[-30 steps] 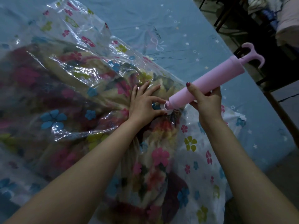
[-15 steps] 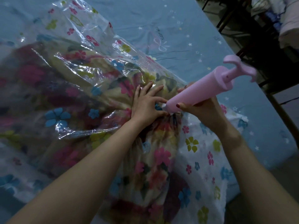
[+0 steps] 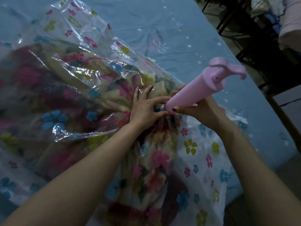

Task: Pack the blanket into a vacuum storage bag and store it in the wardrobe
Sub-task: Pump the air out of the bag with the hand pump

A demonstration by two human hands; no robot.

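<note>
The pump [image 3: 193, 93] lies with its long axis running from its nozzle at centre frame up and right to the T-handle [image 3: 228, 69] in the upper right. The nozzle meets the bag [image 3: 78, 51] at the valve, which is mostly hidden between the hands. The right hand [image 3: 197, 111] has its grip curled round the lower barrel, just beside the nozzle. The left hand [image 3: 145, 108] rests spread on the bag at the valve, thumb and forefinger bracketing the nozzle tip. The handle stands well apart from both hands; the right hand is nearer to it, so in my judgement that hand would work the handle.

The blanket [image 3: 154, 160] is inside the bag, on the bed [image 3: 179, 30], filling the left and centre of the frame.

Count: 1 pump, 1 bag, 1 blanket, 2 hands.
</note>
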